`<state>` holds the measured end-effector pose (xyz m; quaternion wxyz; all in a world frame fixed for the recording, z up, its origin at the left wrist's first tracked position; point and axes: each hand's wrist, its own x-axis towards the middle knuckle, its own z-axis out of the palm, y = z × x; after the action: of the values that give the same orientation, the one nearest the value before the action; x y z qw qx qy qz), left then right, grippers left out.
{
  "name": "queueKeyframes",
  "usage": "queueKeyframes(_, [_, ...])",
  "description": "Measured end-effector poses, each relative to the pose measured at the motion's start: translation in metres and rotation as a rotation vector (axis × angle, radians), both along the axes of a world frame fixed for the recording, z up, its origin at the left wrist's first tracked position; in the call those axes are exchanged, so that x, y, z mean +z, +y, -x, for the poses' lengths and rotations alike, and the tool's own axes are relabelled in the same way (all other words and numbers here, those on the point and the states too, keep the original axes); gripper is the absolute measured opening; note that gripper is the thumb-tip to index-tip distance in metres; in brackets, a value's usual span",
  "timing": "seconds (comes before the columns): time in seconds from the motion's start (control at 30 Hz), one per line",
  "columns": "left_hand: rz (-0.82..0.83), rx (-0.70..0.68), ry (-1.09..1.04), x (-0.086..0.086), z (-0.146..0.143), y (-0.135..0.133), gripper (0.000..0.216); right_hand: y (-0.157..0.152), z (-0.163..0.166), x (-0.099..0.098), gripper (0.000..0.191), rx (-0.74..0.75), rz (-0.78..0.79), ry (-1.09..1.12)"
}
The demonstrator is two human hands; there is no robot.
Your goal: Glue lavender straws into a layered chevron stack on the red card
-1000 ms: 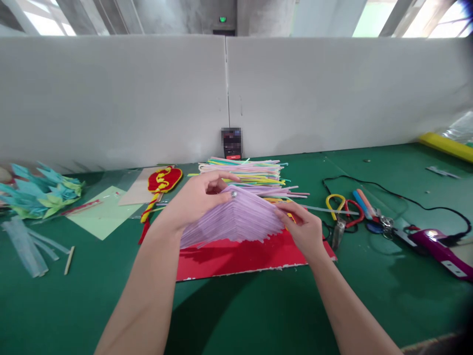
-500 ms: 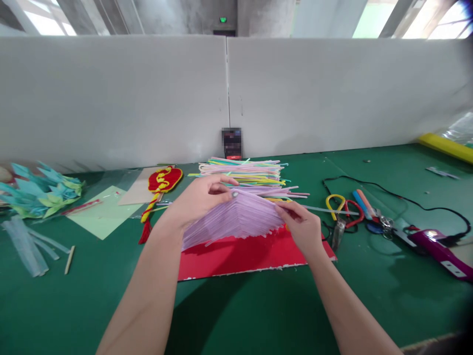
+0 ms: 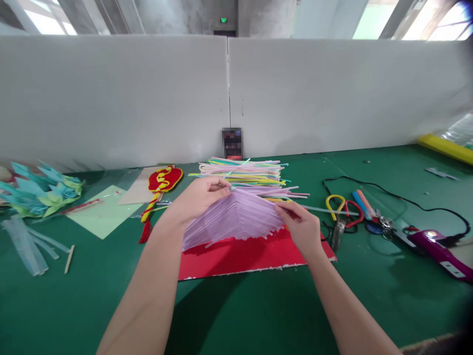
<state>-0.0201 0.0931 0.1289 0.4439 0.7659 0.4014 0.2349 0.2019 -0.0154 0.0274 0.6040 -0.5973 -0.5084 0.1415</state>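
A lilac piece made of pipe cleaners (image 3: pixel 240 217), laid side by side and bent along a middle ridge, is held up between my hands. My left hand (image 3: pixel 207 195) pinches its top edge near the peak of the ridge. At its upper right corner, my right hand (image 3: pixel 297 222) grips the edge between thumb and fingers. Below lies a red board (image 3: pixel 240 259) with a worn white front edge, partly covered by the lilac piece. Loose pipe cleaners (image 3: pixel 244 172) in pastel colours and yellow are piled just behind.
On the right are scissors (image 3: pixel 340 217), a purple corded tool (image 3: pixel 439 251) and its black cable. To the left are a red and yellow tasselled ornament (image 3: pixel 165 180), pale green paper (image 3: pixel 107 212), glue sticks (image 3: pixel 25 246) and a blue-green leafy craft (image 3: pixel 44 190). A phone (image 3: pixel 232 143) leans on the partition.
My left hand's fingers have closed down at the ridge peak; the forefinger was raised a little before. My right hand and the lilac piece are almost unmoved.
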Motion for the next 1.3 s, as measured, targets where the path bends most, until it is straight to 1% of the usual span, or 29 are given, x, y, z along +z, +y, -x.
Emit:
queueKeyframes(0.27, [0.000, 0.022, 0.016, 0.0037, -0.0011, -0.0029, 0.023, 0.0004, 0.0006, -0.0002, 0.014, 0.001, -0.013, 0.002])
queueKeyframes(0.57, [0.024, -0.012, 0.003, -0.0007, -0.0008, 0.0010, 0.028, 0.0004, -0.0006, -0.0015, 0.014, -0.003, -0.022, -0.035])
queueKeyframes(0.73, [0.047, -0.008, -0.008, -0.0016, -0.0017, 0.0008, 0.027, 0.0005, -0.0009, -0.0010, 0.014, -0.002, -0.025, -0.035])
queueKeyframes(0.93, [0.017, -0.014, 0.011, -0.0037, -0.0008, 0.0021, 0.029, 0.0011, -0.0014, -0.0025, 0.016, -0.013, -0.021, -0.049])
queueKeyframes(1.13, [0.016, -0.010, -0.003, -0.0024, -0.0016, 0.0011, 0.025, 0.0014, -0.0015, -0.0032, 0.015, -0.006, -0.028, -0.040])
queueKeyframes(1.3, [0.009, -0.011, -0.003, -0.0057, -0.0001, 0.0034, 0.025, 0.0007, -0.0007, -0.0014, 0.014, -0.005, -0.024, -0.035])
